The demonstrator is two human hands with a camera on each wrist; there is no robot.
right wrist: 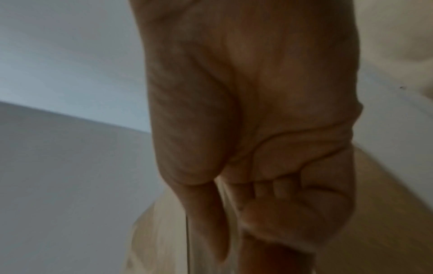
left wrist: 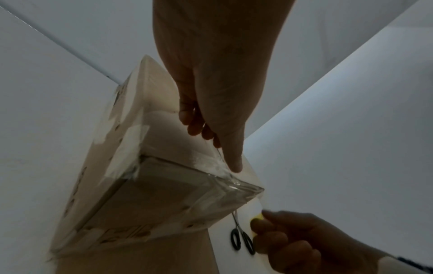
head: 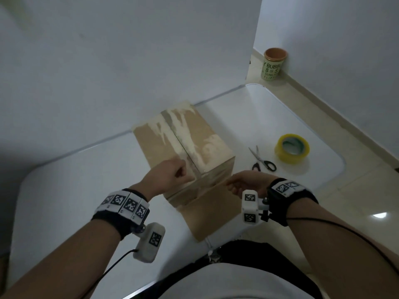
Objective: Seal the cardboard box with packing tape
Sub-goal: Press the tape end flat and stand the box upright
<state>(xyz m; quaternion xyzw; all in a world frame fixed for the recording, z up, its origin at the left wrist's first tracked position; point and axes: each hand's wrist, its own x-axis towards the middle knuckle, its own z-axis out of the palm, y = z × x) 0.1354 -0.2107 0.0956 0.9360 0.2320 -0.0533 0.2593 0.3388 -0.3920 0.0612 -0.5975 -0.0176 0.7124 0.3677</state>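
A brown cardboard box (head: 194, 134) with torn paper patches stands on the white table (head: 86, 190), its top flaps closed along a middle seam. A clear tape strip (head: 207, 180) runs over the near top edge and down the front face. My left hand (head: 172, 175) sits at that edge; in the left wrist view one straight finger (left wrist: 234, 157) presses the tape strip (left wrist: 234, 183) onto the box (left wrist: 145, 204), the other fingers curled. My right hand (head: 244, 184) is at the front face, fingers curled, pinching the strip's loose end (left wrist: 261, 204). The right wrist view shows the right hand (right wrist: 257, 129) blurred.
A yellow tape roll (head: 292, 148) and black-handled scissors (head: 262, 160) lie right of the box. A flat cardboard sheet (head: 207, 214) lies under the box's near end, reaching the table's front edge. A green cup (head: 274, 63) stands on the floor by the wall.
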